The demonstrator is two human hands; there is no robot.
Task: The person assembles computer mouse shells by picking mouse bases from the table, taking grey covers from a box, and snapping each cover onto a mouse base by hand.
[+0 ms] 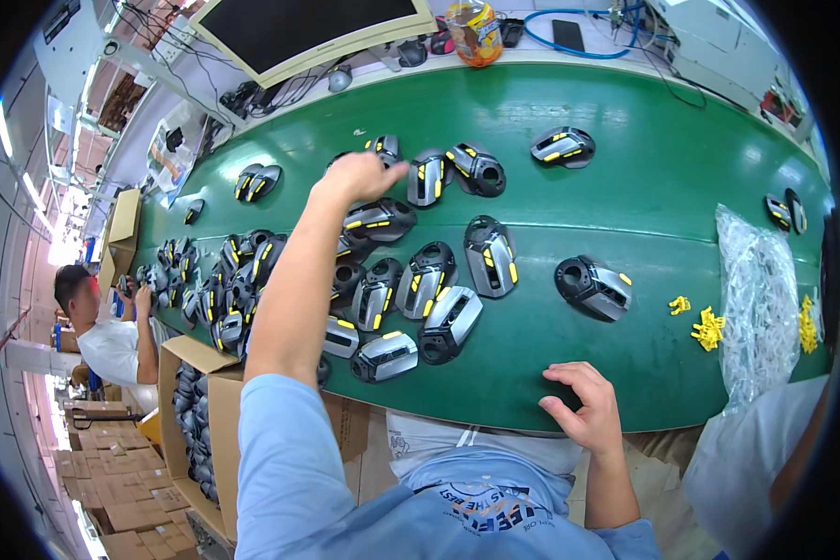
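My left hand reaches far over the green worktable, its back toward me. A thumb points right, while the other fingers are mostly hidden. Just beyond it lies a grey and black mouse shell with yellow buttons; whether I touch it cannot be seen. To the right of the hand are another mouse shell and a black-and-grey one. Near the table's front edge my right hand is open, thumb and fingers apart, with nothing in it. Nearest to it is a single mouse shell.
Many mouse shells crowd the left of the green table. Small yellow parts lie by a clear plastic bag at right. A cardboard box of dark shells stands at lower left. A co-worker sits far left.
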